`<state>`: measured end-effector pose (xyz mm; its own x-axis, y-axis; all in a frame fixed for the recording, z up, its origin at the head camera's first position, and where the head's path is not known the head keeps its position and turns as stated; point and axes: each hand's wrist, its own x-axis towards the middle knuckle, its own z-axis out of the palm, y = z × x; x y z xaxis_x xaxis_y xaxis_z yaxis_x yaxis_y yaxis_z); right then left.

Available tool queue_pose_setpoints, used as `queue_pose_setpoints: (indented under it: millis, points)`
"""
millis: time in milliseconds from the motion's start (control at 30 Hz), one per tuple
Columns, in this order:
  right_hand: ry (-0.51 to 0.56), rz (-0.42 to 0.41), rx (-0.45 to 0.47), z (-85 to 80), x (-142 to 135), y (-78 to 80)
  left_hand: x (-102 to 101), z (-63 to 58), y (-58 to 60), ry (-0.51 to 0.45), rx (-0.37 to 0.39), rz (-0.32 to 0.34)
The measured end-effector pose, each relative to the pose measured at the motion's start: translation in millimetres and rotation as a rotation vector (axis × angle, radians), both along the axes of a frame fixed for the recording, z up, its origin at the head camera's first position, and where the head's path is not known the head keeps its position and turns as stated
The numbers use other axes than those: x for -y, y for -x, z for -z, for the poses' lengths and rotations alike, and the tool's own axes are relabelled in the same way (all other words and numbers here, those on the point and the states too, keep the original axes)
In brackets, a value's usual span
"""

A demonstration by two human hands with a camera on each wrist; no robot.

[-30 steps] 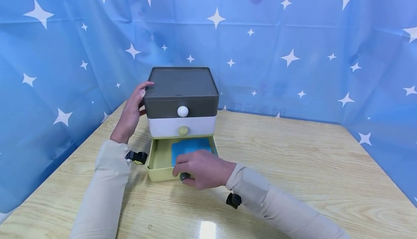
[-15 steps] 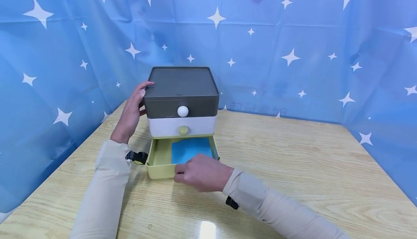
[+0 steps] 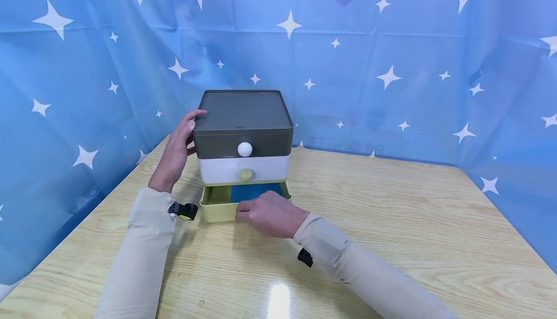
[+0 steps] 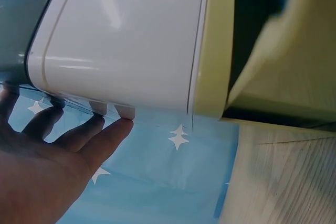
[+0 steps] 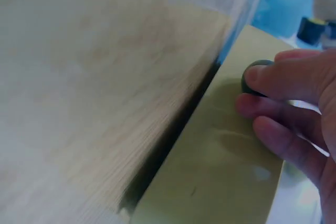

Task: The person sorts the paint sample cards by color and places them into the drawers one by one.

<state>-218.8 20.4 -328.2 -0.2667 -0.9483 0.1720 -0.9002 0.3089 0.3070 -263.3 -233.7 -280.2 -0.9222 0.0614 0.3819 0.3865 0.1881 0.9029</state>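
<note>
A small three-tier drawer unit stands on the table, with a dark grey top tier (image 3: 242,143), a white middle tier (image 3: 222,170) and a yellow-green bottom drawer (image 3: 217,212) pulled partly out. A flat blue item (image 3: 248,192) lies in that drawer, partly hidden; its kind cannot be told. My right hand (image 3: 271,214) pinches the drawer's dark round knob (image 5: 248,88) between thumb and fingers, as the right wrist view shows. Against the unit's left side rests my left hand (image 3: 173,152), fingers fairly straight and one fingertip over the top edge.
A white knob (image 3: 245,149) and a yellow-green knob (image 3: 245,175) jut from the two upper tiers, which are closed. The wooden table (image 3: 391,222) extends to the right and front. A blue star-patterned cloth (image 3: 348,67) hangs behind and along the sides.
The bottom drawer has slid inward, away from me, with my right hand moving along at its front. Less of the blue item shows. My left hand has stayed in place.
</note>
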Motion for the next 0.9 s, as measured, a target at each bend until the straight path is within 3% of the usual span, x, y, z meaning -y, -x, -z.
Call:
queue_pose_setpoints:
  millis: [200, 900]
  points:
    - [0.011, 0.075, 0.065, 0.9, 1, 13.8, 0, 0.2, 0.0, -0.017, 0.002, 0.007]
    - [0.103, 0.109, 0.225, 7.4, 1, 34.9, 2, 1.3, 1.3, -0.003, 0.007, 0.005]
